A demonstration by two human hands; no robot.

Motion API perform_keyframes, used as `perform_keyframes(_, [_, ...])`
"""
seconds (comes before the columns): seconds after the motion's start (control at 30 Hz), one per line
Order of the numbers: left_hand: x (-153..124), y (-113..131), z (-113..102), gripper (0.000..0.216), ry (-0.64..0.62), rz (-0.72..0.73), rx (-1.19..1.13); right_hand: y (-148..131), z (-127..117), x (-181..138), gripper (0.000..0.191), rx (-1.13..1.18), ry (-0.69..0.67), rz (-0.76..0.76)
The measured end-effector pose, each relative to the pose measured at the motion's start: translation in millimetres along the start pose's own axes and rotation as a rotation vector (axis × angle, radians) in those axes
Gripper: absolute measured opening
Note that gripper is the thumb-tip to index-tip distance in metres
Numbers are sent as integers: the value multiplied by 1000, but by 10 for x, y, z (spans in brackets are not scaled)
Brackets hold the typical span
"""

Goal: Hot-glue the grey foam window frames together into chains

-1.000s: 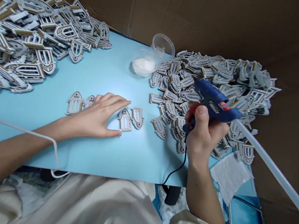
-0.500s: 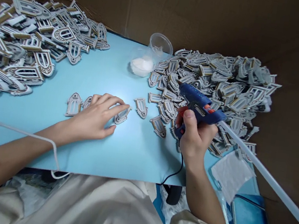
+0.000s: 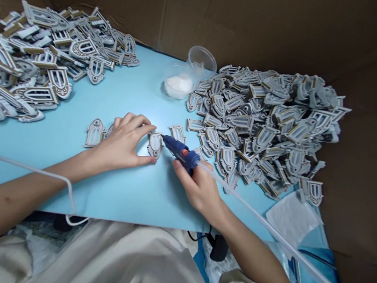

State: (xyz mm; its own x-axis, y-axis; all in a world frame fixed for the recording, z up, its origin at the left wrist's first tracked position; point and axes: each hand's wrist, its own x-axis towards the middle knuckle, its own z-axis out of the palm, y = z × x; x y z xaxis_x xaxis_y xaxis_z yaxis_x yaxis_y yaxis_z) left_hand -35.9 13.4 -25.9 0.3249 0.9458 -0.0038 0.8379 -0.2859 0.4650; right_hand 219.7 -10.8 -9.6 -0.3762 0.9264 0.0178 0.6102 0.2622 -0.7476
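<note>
My right fingers (image 3: 184,172) clamp the blue hot glue gun (image 3: 180,151), its nozzle just right of the upright arched window piece (image 3: 155,145) at my parted left fingertips (image 3: 145,125).

The left hand (image 3: 121,142) is low, with its fingers (image 3: 134,121) arched and a little spread, and the thumb (image 3: 145,161) reaches toward the right side. The right hand (image 3: 198,186) is curled closed in a firm grip, turned inward, just beside the left hand. The bare left forearm (image 3: 20,197) and right forearm (image 3: 247,245) slant inward from the lower corners.
</note>
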Motion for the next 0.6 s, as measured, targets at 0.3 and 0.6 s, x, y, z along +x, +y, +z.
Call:
perform_keyframes(0.3, [-10,30,44,62,30,-29,35,23,117,54,34,-62,-39,-33])
perform_keyframes(0.6, [-13,54,64,61,51,-46,44,10,147,72,33,-111,-32,-39])
